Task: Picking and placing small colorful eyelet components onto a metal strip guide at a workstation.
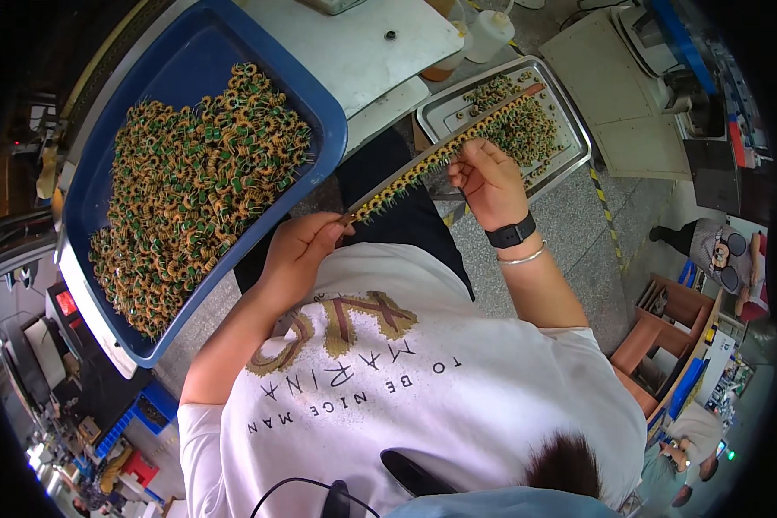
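Note:
A long, narrow strip (432, 161) slants up to the right across my lap, lined along its length with small ring-shaped wire-wound coils whose wire ends stick out. Its near end is pinched between the thumb and fingers of my left hand (295, 255). My right hand (495, 180) is at the row of coils, past the strip's middle, with curled fingers and the thumb close to the index finger. What those fingertips grip is too small to make out. The strip's far end reaches over a metal tray (581, 142) holding loose coils (535, 129).
At my left, a big blue tray (324, 108) holds a heap of green and copper-coloured coils (203, 194). A white tabletop (363, 52) lies ahead, with plastic bottles (490, 36) beyond its corner. Pale cabinets (617, 95) stand at far right. Other people (695, 436) are at the right edge.

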`<control>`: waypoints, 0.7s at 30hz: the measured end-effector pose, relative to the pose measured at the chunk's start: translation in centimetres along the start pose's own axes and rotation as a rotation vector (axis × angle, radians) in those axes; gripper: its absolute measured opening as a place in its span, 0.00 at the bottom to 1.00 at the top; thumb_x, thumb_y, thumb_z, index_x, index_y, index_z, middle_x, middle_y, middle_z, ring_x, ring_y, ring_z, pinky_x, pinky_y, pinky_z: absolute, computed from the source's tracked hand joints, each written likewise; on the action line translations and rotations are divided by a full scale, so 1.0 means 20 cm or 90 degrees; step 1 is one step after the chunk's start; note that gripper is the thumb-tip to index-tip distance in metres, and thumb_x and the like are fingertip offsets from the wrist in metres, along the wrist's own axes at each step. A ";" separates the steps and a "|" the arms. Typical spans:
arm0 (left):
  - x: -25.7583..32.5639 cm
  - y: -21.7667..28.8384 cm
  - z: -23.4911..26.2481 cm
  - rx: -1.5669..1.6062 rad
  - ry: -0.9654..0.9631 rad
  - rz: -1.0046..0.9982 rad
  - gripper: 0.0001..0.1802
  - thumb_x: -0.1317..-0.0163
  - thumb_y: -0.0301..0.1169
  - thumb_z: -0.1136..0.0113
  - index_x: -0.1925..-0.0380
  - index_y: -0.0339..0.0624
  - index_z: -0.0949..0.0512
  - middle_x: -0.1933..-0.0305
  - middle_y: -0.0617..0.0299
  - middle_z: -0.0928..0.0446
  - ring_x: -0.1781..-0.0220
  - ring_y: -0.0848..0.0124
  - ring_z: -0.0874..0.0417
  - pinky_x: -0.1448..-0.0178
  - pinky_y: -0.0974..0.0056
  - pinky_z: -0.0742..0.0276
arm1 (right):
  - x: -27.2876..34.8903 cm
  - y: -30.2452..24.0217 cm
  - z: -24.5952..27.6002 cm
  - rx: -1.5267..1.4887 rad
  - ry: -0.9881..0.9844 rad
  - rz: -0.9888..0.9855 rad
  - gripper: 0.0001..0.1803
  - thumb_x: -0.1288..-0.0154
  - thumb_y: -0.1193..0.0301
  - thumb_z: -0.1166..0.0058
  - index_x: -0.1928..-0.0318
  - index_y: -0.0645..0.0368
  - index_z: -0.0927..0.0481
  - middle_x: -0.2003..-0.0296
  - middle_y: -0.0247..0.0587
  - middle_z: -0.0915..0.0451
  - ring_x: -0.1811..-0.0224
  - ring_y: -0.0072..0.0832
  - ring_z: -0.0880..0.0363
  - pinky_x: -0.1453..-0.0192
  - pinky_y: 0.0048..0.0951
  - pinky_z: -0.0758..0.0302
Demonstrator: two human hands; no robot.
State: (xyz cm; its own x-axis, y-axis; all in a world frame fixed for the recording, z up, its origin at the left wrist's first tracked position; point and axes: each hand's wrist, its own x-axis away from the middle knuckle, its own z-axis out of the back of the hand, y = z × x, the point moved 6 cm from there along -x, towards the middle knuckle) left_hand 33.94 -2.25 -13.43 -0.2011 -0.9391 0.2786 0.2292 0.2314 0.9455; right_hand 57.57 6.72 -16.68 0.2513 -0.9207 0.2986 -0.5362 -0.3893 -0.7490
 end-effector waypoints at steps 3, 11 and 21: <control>-0.04 0.00 -0.03 -0.014 -0.002 0.002 0.13 0.35 0.34 0.51 0.66 0.35 0.23 0.77 0.64 0.27 0.74 0.79 0.32 0.66 0.73 0.34 | -0.03 0.04 0.06 -0.001 0.037 -0.021 0.06 0.39 0.71 0.45 0.67 0.60 0.26 0.74 0.36 0.23 0.74 0.22 0.24 0.71 0.20 0.27; -0.21 0.02 -0.17 -0.127 -0.062 -0.103 0.13 0.36 0.34 0.51 0.68 0.36 0.23 0.83 0.71 0.36 0.79 0.81 0.38 0.73 0.73 0.39 | -0.13 0.11 0.32 -0.059 0.150 -0.046 0.06 0.40 0.71 0.44 0.68 0.60 0.25 0.76 0.34 0.24 0.76 0.21 0.25 0.75 0.17 0.28; -0.30 -0.04 -0.26 -0.119 -0.097 0.004 0.13 0.36 0.34 0.50 0.71 0.36 0.22 0.85 0.67 0.35 0.82 0.79 0.37 0.77 0.71 0.40 | -0.28 0.02 0.79 -0.126 0.315 -0.027 0.07 0.39 0.71 0.45 0.65 0.62 0.23 0.77 0.33 0.25 0.77 0.20 0.27 0.76 0.18 0.29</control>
State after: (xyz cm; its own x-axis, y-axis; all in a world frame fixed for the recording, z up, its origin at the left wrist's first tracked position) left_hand 39.98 1.80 -16.78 -0.3373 -0.8850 0.3208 0.4011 0.1731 0.8995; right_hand 68.61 12.12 -27.95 -0.1081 -0.7891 0.6046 -0.6879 -0.3797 -0.6186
